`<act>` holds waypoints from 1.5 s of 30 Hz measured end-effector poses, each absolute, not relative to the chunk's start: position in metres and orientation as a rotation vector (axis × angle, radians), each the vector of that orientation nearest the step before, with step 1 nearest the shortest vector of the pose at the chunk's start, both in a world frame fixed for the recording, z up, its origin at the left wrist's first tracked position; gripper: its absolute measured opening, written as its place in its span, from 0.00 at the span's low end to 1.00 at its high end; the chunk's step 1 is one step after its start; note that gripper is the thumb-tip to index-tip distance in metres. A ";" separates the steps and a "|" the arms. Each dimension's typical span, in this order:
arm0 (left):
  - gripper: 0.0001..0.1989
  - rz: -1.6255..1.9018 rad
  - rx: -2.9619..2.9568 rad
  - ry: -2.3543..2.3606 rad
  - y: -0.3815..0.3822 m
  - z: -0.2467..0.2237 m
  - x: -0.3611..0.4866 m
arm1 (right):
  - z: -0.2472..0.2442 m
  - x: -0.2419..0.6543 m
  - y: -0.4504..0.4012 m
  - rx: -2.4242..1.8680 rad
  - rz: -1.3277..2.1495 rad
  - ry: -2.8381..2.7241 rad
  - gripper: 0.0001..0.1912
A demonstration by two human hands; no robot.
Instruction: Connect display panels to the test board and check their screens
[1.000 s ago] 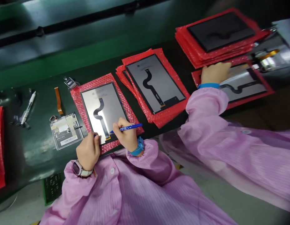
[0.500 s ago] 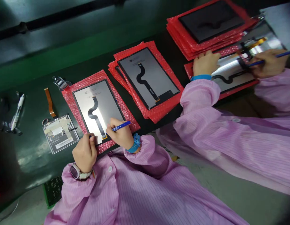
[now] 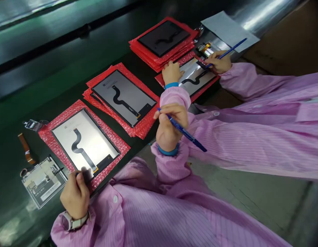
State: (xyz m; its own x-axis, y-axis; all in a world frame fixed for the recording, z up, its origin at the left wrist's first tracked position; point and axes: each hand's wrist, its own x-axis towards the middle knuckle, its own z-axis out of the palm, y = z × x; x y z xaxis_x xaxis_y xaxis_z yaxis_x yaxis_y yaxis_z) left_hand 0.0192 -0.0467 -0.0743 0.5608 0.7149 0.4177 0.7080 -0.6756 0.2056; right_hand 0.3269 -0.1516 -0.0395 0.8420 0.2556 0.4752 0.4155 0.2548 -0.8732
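My left hand [image 3: 75, 196], fingers closed, is at the lower left corner of a display panel [image 3: 93, 137] with a black wavy flex cable [image 3: 80, 145]. A small dark thing I cannot make out shows between its thumb and forefinger. Under the panel lies a red bubble-wrap bag [image 3: 57, 128]. My right hand [image 3: 171, 127] is closed round a blue pen [image 3: 186, 131], raised to the right of the panel and in front of the co-worker's sleeve.
Left of the panel lie a small opened device [image 3: 44, 181], an orange flex cable [image 3: 26, 148] and a metal clip [image 3: 32, 125]. Another panel [image 3: 126, 99] lies on red bags, with a further stack [image 3: 162, 37] behind. A co-worker's hands [image 3: 171, 72] work on a panel at right.
My right hand has lifted off the panel and moved right with the pen. My left hand stays at the panel's corner. The view has swung right.
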 end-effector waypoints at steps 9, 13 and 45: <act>0.16 0.662 2.294 0.674 -0.090 -0.042 0.033 | -0.067 0.196 -0.132 -0.681 1.152 -0.619 0.21; 0.17 0.682 2.274 0.660 -0.095 -0.039 0.035 | -0.057 0.185 -0.134 -0.775 1.038 -0.677 0.23; 0.25 0.809 2.592 0.675 -0.109 -0.040 -0.006 | -0.017 0.179 -0.135 -0.883 0.898 -1.730 0.31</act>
State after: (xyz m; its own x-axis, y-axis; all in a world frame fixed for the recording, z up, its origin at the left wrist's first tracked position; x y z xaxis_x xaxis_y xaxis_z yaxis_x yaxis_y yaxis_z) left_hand -0.0062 -0.1085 -0.0397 0.7246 0.5312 0.4391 0.3365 -0.8287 0.4472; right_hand 0.1785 -0.1346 -0.0171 -0.2771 0.8669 0.4144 0.1597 0.4669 -0.8698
